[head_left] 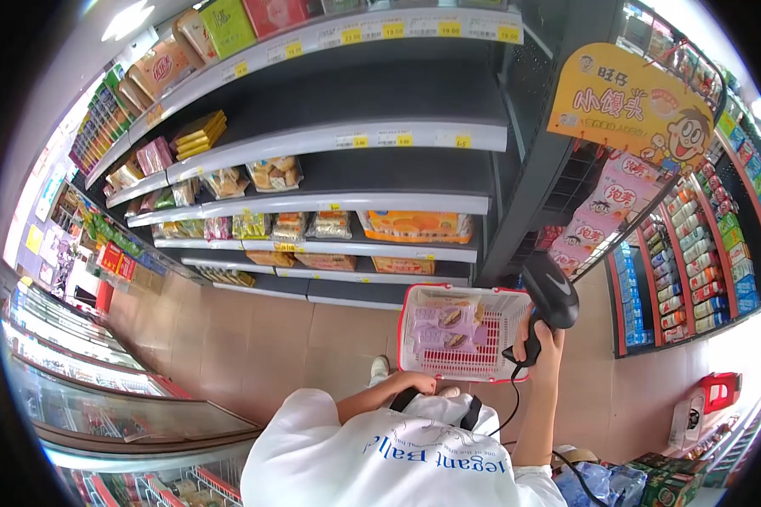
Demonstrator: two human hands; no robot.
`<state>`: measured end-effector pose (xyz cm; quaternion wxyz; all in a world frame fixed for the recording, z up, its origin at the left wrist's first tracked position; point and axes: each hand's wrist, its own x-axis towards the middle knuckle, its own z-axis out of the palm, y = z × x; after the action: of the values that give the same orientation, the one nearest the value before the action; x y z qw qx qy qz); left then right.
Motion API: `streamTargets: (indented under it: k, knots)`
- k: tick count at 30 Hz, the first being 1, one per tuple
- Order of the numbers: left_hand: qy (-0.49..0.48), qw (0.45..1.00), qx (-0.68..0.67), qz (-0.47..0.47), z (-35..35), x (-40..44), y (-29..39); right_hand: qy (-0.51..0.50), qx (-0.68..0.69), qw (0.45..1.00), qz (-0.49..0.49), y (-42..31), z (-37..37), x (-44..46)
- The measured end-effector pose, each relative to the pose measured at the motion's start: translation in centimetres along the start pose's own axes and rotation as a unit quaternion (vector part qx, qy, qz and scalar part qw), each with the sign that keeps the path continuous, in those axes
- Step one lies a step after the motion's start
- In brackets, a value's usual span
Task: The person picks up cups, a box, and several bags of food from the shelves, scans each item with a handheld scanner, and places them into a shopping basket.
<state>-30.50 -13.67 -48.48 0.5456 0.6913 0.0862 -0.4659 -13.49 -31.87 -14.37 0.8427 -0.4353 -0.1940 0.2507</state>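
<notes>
A red and white shopping basket [507,372] is in front of my body, with purple-and-white packets [448,328] lying in its left part. My right hand [547,342] is wrapped round the handle of a black handheld scanner [552,291], over the basket's right edge. The scanner's head points up and away, and a black cable runs down from it past my shirt. At the basket's near rim my left hand [424,384] is closed beside a black strap [403,398]; what its fingers hold is hidden.
Dark shelves [347,139] with bagged and boxed food stand ahead. A yellow sign [630,106] hangs over pink packets at the right, before more stocked shelves. Glass-fronted cases [135,410] line the left. A red item [720,392] and colourful packages [664,482] are at the lower right.
</notes>
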Motion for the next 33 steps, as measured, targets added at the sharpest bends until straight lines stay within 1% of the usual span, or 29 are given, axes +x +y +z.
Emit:
streamTargets:
  k: [11,14,17,19,33]
  knots:
    - [-0.025,1.0,-0.003,0.001,0.1,0.4,-1.1,0.029,0.007,1.0,0.008,0.1,0.0,-0.8]
    - [-0.027,1.0,-0.003,0.002,0.2,0.3,-1.3,0.016,0.04,0.999,0.026,-0.3,-0.3,-1.0]
    - [-0.029,1.0,-0.003,0.006,0.2,0.3,-1.4,0.009,0.031,0.999,0.019,-0.4,-0.3,-1.1]
    - [-0.03,1.0,-0.002,0.006,0.3,0.4,-1.5,0.011,-0.005,1.0,-0.003,-0.3,-0.2,-1.2]
    - [-0.032,0.999,-0.002,0.026,1.0,0.6,-1.9,0.027,-0.005,1.0,0.004,-0.5,-0.2,-1.9]
